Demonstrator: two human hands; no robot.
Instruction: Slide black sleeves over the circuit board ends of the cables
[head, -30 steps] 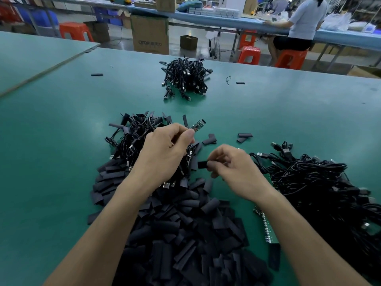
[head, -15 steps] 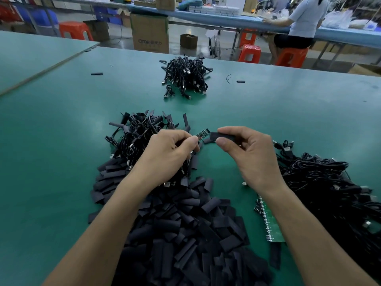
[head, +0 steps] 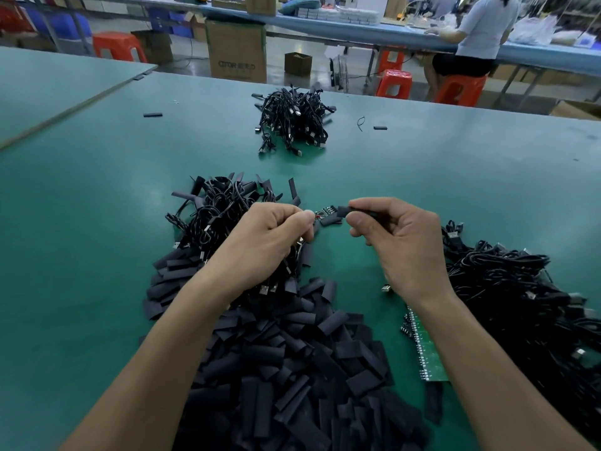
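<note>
While our left hand point(head: 271, 244) pinches the circuit board point(head: 324, 211), our right hand point(head: 401, 244) should hold its pinched black sleeve point(head: 345, 210) square.

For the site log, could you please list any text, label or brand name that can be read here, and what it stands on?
"QTOR", followed by characters too blurred to read: on the front of the cardboard box.
Green circuit board panel: any markings are too small to read.
Stacked white boxes in the background: print too blurred to read.
</note>
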